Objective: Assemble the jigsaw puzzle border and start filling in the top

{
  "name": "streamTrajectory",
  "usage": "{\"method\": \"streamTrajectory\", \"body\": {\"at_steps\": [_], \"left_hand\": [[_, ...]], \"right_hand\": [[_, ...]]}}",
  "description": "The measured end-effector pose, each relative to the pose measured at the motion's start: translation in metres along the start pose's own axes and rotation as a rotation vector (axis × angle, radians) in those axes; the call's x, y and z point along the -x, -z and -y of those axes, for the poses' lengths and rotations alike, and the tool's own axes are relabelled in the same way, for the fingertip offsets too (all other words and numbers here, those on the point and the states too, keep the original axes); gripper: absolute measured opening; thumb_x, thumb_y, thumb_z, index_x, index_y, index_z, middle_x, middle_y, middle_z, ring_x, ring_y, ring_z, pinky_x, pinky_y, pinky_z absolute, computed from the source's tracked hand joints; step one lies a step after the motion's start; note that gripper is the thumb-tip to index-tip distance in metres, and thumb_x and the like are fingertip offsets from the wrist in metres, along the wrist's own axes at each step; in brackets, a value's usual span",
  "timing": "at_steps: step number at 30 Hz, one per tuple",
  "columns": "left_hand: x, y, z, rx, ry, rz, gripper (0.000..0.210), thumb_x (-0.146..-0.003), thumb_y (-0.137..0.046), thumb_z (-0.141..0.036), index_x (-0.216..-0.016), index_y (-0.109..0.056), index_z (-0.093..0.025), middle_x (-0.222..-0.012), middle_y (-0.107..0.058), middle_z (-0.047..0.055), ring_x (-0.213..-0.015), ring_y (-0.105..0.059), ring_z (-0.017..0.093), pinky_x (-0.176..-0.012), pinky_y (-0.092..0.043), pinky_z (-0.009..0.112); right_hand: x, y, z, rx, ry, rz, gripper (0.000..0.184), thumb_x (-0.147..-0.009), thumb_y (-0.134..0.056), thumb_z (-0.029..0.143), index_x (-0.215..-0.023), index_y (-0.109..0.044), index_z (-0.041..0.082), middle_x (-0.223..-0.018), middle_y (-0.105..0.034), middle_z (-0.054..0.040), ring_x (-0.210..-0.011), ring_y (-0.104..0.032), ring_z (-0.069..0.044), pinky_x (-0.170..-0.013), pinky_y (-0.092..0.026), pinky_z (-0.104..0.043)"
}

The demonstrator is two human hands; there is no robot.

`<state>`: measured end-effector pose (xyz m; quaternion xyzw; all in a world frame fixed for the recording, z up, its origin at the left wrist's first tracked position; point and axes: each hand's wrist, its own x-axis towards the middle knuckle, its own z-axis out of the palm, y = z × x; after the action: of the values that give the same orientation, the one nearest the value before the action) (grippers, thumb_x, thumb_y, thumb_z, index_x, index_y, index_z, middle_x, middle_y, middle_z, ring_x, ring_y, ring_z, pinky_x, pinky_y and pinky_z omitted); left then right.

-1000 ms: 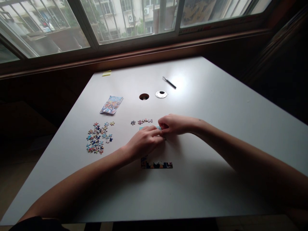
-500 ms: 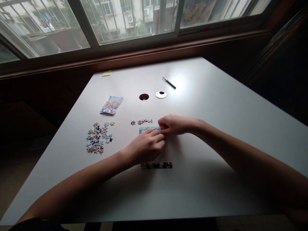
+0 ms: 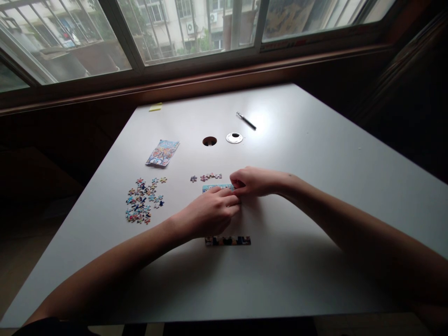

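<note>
My left hand lies over the partly joined jigsaw puzzle, fingers curled and tips at its upper right corner. At that same corner my right hand is closed in a pinch, its fingertips touching those of my left hand. The fingers cover whatever single piece may be between them. Closer to me, a joined strip of puzzle pieces shows below my left hand. Just beyond the puzzle lie a short row of joined pieces and one loose puzzle piece.
A pile of loose puzzle pieces is spread at the left of the white table. Behind it lies a printed picture sheet. Farther back are a cable hole, a round metal cover, a pen and a yellow note.
My left hand and forearm have shifted very slightly. My right hand stays where it was, and the pieces on the table look the same.
</note>
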<state>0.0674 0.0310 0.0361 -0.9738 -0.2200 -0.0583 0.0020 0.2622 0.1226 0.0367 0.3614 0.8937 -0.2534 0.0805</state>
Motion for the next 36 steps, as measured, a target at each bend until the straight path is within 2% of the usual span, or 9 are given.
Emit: {"method": "streamTrajectory", "body": {"at_steps": [3, 10, 16, 24, 30, 36], "left_hand": [[0.000, 0.001, 0.001, 0.001, -0.018, 0.007, 0.022, -0.089, -0.047, -0.009, -0.097, -0.068, -0.012, -0.112, -0.069, 0.012, -0.113, -0.060, 0.027, -0.094, -0.050, 0.040], [-0.001, -0.008, 0.000, 0.142, 0.062, -0.087, 0.022, -0.090, -0.048, -0.011, -0.100, -0.068, -0.012, -0.112, -0.069, 0.012, -0.112, -0.061, 0.024, -0.101, -0.051, 0.041], [-0.001, -0.006, -0.006, 0.111, 0.110, -0.055, 0.024, -0.092, -0.047, -0.010, -0.103, -0.068, -0.010, -0.116, -0.067, 0.013, -0.118, -0.059, 0.028, -0.102, -0.051, 0.044], [0.002, 0.001, 0.001, 0.147, 0.054, -0.004, 0.025, -0.090, -0.046, -0.007, -0.100, -0.069, -0.012, -0.119, -0.067, 0.011, -0.119, -0.059, 0.024, -0.107, -0.047, 0.042], [0.007, 0.008, 0.002, 0.090, 0.070, 0.073, 0.028, -0.091, -0.047, -0.009, -0.111, -0.066, -0.015, -0.136, -0.059, 0.012, -0.128, -0.052, 0.026, -0.105, -0.044, 0.042], [0.009, 0.009, 0.001, 0.059, 0.084, 0.091, 0.030, -0.091, -0.046, -0.011, -0.115, -0.064, -0.018, -0.132, -0.061, 0.011, -0.124, -0.052, 0.026, -0.101, -0.043, 0.040]], "right_hand": [[0.000, 0.000, 0.000, 0.004, 0.003, -0.002, 0.019, -0.081, -0.058, 0.036, -0.072, -0.051, 0.021, -0.068, -0.059, -0.0001, -0.060, -0.044, -0.013, -0.055, -0.027, -0.026], [0.001, 0.001, 0.002, 0.008, 0.010, 0.000, 0.017, -0.079, -0.059, 0.034, -0.072, -0.050, 0.021, -0.068, -0.059, -0.0002, -0.060, -0.045, -0.013, -0.054, -0.027, -0.026], [0.000, 0.000, 0.001, 0.020, 0.015, -0.001, 0.017, -0.079, -0.059, 0.034, -0.073, -0.050, 0.020, -0.069, -0.060, -0.0010, -0.060, -0.046, -0.013, -0.054, -0.027, -0.026], [0.002, 0.002, 0.004, 0.015, -0.005, 0.022, 0.017, -0.078, -0.059, 0.034, -0.074, -0.051, 0.020, -0.071, -0.061, -0.0014, -0.062, -0.047, -0.013, -0.055, -0.027, -0.026], [0.001, 0.001, 0.003, 0.022, -0.006, 0.017, 0.019, -0.081, -0.058, 0.037, -0.074, -0.051, 0.021, -0.072, -0.061, -0.0017, -0.061, -0.047, -0.014, -0.054, -0.028, -0.026], [0.002, 0.002, 0.004, 0.034, -0.004, 0.021, 0.019, -0.081, -0.058, 0.037, -0.075, -0.051, 0.021, -0.072, -0.061, -0.0021, -0.062, -0.047, -0.014, -0.055, -0.027, -0.027]]}}
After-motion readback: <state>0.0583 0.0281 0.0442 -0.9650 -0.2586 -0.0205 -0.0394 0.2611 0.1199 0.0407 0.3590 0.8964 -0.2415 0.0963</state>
